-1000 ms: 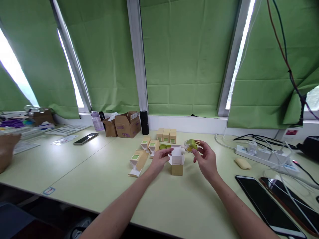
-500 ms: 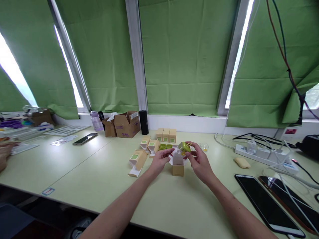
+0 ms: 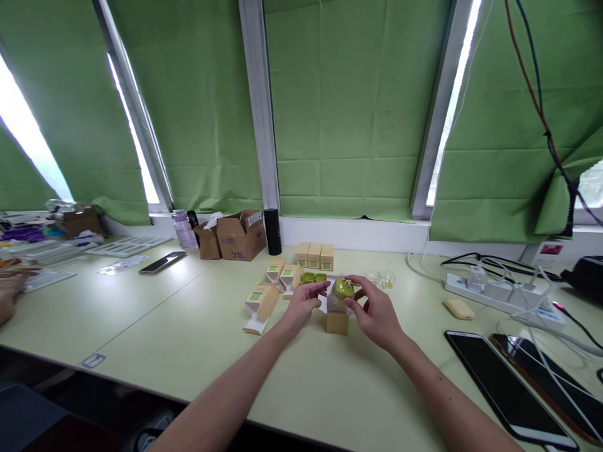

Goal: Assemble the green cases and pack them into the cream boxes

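The counter (image 3: 188, 351) fills the lower view. The right hand (image 3: 377, 311) pinches thumb against fingers; the left hand (image 3: 304, 304) is narrowly spread, whether gripping I cannot tell. Between them stands the open box (image 3: 337, 324). Over its mouth, the right hand holds the green case (image 3: 343, 289).

The left hand (image 3: 303, 306) is reaching toward two o'clock; the right hand (image 3: 375, 314) is pinching, pointing toward ten o'clock.

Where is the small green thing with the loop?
In the head view, the green thing is just right of centre, in the right hand, at the mouth of the open box.
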A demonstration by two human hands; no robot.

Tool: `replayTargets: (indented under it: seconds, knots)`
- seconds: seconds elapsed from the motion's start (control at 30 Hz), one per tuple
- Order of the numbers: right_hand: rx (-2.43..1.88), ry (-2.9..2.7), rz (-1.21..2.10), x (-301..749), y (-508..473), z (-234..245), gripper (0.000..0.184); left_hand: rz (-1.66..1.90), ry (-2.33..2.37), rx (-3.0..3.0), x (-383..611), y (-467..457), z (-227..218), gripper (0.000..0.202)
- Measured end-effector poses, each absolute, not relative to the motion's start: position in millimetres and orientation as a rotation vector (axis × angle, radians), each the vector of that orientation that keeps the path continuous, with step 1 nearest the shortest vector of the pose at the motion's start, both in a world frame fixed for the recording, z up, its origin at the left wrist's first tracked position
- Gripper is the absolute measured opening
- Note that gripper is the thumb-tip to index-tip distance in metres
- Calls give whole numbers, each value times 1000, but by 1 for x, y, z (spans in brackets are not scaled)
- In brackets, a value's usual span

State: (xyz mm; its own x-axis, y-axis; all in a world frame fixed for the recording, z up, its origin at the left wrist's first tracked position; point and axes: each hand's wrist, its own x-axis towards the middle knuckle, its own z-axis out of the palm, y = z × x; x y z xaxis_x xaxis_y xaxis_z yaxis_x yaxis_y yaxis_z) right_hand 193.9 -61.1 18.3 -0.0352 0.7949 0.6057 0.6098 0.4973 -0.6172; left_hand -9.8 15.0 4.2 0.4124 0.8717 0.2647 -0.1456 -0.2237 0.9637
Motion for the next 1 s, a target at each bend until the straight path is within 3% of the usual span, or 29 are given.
replayTargets:
  seconds: [0.27,0.6,0.77,1.0]
  knots:
    - [-1274,-1851,102,187,-66,16,31,1099,643,1453,-9,17,1,66]
    - [-1209,-1914,178,183,-67,12,30,1107,699,1441,-9,13,4,68]
    - [-1182,-1923,157,180,-64,13,13,1111,711,1465,-10,12,4,66]
    - [-1189,-1868,122,178,-57,9,19,1114,717,1481,-10,11,4,66]
